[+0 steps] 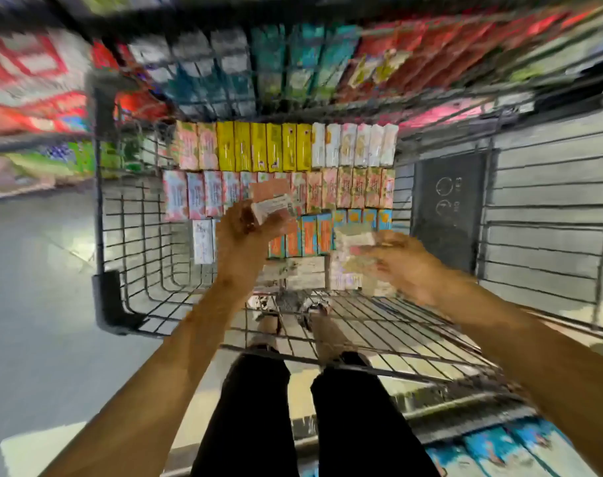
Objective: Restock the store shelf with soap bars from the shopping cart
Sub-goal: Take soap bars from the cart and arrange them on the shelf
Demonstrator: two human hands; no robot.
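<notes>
Reaching over the shopping cart (107, 304), the left hand (245, 228) pinches a pink soap box (271, 201); the right hand (401, 259) grips a pale soap box (355, 241) above the rows of soap bars (283, 166).

A store aisle seen from above, heavily blurred by motion. A pale grey polished floor (35, 304) fills the left side and reflects soft overhead light. Shelving (28, 98) on the left carries blurred red, white and green packaging. More shelves (431, 46) run across the top, packed with teal, red and pink boxes. A dark panel (448, 208) stands to the right.
</notes>
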